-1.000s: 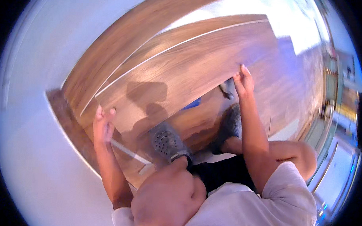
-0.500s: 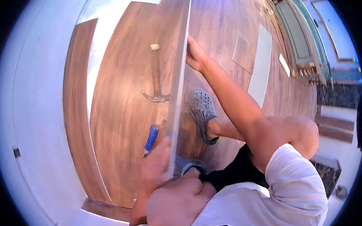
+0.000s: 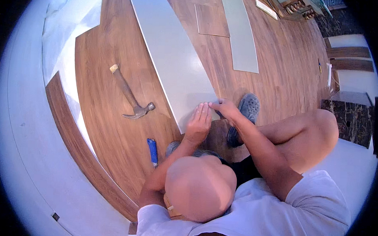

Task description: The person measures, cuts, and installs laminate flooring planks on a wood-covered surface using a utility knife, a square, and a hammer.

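Observation:
A long flooring plank (image 3: 170, 55) stretches away from me with its pale grey underside up. My left hand (image 3: 198, 126) rests at its near end, fingers stretched out together over the pale face; the left thumb is hidden. At the near right corner my right hand (image 3: 227, 109) pinches the plank, thumb on top and the other fingers mostly out of sight. The two hands almost touch at the fingertips. Left of the plank lie a claw hammer (image 3: 127, 91) with a worn wooden handle and, nearer me, a blue-handled utility knife (image 3: 153, 151).
Wood-look flooring (image 3: 103, 73) spreads around me. Another pale-side-up plank (image 3: 240, 36) and a short brown piece (image 3: 212, 19) lie to the right. A narrow brown strip (image 3: 78, 126) runs along the white wall at left. My grey clog (image 3: 248, 107) stands close to my right hand.
The plank has gone from standing on edge to lying pale side up. My right hand has come back from its far part to the near corner, and my left hand has moved onto the near end.

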Tool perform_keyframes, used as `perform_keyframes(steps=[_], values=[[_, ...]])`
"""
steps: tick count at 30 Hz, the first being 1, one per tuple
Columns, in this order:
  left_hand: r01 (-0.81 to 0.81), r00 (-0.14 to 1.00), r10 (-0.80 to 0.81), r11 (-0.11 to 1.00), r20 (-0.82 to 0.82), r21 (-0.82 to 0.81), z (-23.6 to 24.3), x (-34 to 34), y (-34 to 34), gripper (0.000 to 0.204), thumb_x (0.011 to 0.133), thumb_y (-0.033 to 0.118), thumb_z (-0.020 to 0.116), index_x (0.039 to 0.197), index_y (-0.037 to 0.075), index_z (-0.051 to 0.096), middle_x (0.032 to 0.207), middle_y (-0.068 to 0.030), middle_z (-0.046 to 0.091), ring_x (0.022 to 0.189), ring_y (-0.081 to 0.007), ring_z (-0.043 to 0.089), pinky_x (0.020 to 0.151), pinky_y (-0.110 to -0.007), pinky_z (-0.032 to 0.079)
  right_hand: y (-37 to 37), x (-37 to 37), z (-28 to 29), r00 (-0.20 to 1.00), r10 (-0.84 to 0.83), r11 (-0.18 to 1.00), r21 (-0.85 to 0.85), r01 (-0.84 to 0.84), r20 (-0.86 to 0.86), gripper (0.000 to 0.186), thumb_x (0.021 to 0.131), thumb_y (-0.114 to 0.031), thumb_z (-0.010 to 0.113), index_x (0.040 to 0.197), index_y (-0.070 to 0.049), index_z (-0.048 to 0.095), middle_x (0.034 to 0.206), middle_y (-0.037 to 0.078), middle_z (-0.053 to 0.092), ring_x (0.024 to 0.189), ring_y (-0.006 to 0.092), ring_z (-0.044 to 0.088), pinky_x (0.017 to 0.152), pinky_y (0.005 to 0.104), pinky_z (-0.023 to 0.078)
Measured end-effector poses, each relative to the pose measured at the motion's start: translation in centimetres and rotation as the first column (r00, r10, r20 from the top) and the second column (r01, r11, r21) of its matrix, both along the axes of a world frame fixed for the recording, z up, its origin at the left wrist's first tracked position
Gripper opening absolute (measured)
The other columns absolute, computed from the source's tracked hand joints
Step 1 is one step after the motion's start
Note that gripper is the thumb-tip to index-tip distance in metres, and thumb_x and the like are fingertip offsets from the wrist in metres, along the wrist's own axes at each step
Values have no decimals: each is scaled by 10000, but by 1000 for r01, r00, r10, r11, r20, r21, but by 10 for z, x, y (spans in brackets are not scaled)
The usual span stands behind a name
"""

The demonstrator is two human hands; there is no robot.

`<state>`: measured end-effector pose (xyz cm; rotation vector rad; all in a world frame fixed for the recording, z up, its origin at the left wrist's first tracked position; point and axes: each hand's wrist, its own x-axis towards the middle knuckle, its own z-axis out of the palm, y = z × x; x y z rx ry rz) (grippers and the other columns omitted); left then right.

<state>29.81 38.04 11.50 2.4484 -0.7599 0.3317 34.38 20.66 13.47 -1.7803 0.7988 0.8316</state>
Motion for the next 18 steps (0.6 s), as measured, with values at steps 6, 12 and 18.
perform_keyframes(steps=[6,12,18], values=[[-110,940,83,992,-331,-63,-56,30,-24,434,864,165,675,1257,3,585,1367,-183,557,1258,-352,537,1055,-451,442,-45,14,-63,982,139,990,-36,-135,126,614,759,-461,843,1050,56,685,894,84,686,811,174,621,723,339,506],[-378,907,394,918,-148,122,-86,144,-54,542,944,242,593,1423,19,471,1497,-192,424,1413,-352,357,1203,-488,239,-53,23,-104,933,305,939,-223,-261,191,774,659,-503,881,1122,80,672,1026,225,712,936,300,696,824,403,532],[-353,898,393,912,-197,209,-98,180,-50,586,946,276,589,1456,32,433,1544,-181,358,1433,-339,324,1224,-473,209,-9,50,-55,949,293,851,-420,-316,-119,817,634,-596,849,1028,104,701,952,309,704,911,398,711,812,466,538]])
